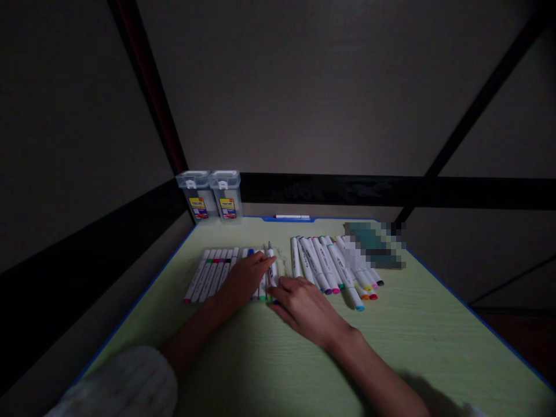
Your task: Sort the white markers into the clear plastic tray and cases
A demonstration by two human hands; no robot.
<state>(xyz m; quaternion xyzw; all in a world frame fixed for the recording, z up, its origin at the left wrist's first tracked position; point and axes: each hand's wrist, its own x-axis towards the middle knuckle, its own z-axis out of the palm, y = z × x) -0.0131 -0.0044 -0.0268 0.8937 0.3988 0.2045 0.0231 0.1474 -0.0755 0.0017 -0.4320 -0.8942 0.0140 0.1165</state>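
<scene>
The grip of the left hand (248,275) meets the upper part of a white marker (272,271), while that of the right hand (302,301) rests at its lower end; whether either set of fingertips is closed tight, I cannot tell. In this head view the marker lies between the hands, around the middle of the tabletop (434,330), its grey tip towards the far edge. It looks light and stiff, with a smooth barrel that may roll or slip; the tip is probably its delicate part, so the mid-barrel seems the best place to take hold.

To the left is a neat row of markers (211,275); to the right, a looser spread of markers (321,266). The tabletop is pale green, woodgrained and blue-edged. Two clear lidded boxes (228,200) stand by its far left corner, and another pen (292,217) lies along the far edge. The room is dim, with grey walls (304,87) crossed by dark bars.
</scene>
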